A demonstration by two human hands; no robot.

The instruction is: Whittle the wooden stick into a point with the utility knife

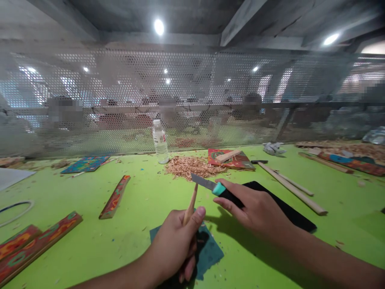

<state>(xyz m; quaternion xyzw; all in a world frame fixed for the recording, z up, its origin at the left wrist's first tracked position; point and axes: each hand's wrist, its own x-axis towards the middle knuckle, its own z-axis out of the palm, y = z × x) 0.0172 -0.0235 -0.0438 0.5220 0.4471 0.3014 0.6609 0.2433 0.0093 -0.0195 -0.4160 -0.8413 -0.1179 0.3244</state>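
In my left hand (pixel 180 237) a slim wooden stick (pixel 190 206) stands upright, its upper end narrowed to a point and the thumb pressed against its side. My right hand (pixel 249 204) is closed round the dark handle of a utility knife (pixel 219 189) with a teal collar. The knife's blade (pixel 203 181) points up and left, level with the stick's tip; whether they touch I cannot tell. Beneath my left hand lies a dark green sheet (pixel 210 251), partly hidden. A flat black object (pixel 279 208) rests on the table under my right forearm.
Ahead are a pile of wood shavings (pixel 192 166), a water bottle (pixel 160 142) and a painted board (pixel 240 160) bearing a wood piece. Wooden rods (pixel 294 190) lie to the right, painted strips (pixel 116 196) to the left. A perforated metal screen (pixel 192 88) closes the green table's (pixel 87 241) back.
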